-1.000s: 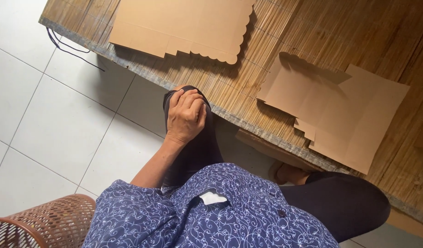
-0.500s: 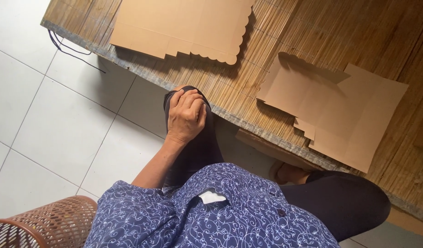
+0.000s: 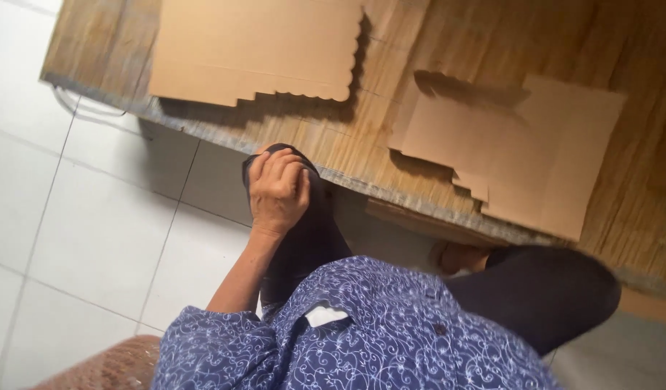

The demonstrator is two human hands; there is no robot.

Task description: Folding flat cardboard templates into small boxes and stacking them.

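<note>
My left hand (image 3: 278,191) rests on my left knee (image 3: 297,217), which is clad in dark cloth; the fingers (image 3: 275,165) curl over the kneecap in a loose grip on the knee itself, with nothing else in it. The knee sits just under the near edge of the surface (image 3: 362,155), a low top of woven reed or bamboo strips. My right hand (image 3: 459,256) shows only as a small patch between the surface's edge and my other dark-clad leg (image 3: 542,292), so I cannot tell whether its grip is clenched or released.

On the surface lie two flat cardboard blanks, well apart from my hands. The larger cardboard sheet (image 3: 253,47), with a scalloped edge, lies at the far left. The smaller cardboard cutout (image 3: 513,155), with stepped notches, lies to the right, one corner lifted and casting a shadow. White floor tiles (image 3: 87,231) lie to my left.
</note>
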